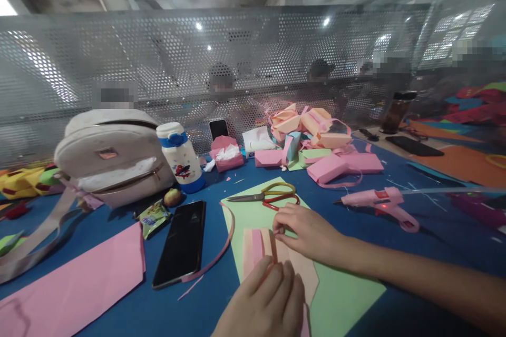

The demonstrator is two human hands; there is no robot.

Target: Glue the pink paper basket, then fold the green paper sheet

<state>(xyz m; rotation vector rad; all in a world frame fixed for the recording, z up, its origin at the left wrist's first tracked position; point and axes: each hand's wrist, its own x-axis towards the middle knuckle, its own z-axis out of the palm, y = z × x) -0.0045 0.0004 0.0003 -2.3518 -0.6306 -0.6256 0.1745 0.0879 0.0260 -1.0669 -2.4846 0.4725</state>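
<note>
A folded peach paper (248,253) with a pink strip (258,245) along it lies on a light green sheet (336,300). My left hand (263,300) rests on the near part of the folded paper, fingers bent and close together, covering its lower end. At the paper's upper right edge, my right hand (302,226) has its fingers curled, thumb and forefinger at the fold. A wider peach flap (302,268) spreads out below the right wrist. Just beyond that hand are scissors (263,197) with yellow and red handles, lying on the green sheet.
To the right lies a pink glue gun (379,202), its small red light lit. A black phone (182,242), pink paper (87,279), bottle (179,158) and backpack (114,158) are left. Several folded paper pieces (332,166) pile up before a perforated metal screen (256,47).
</note>
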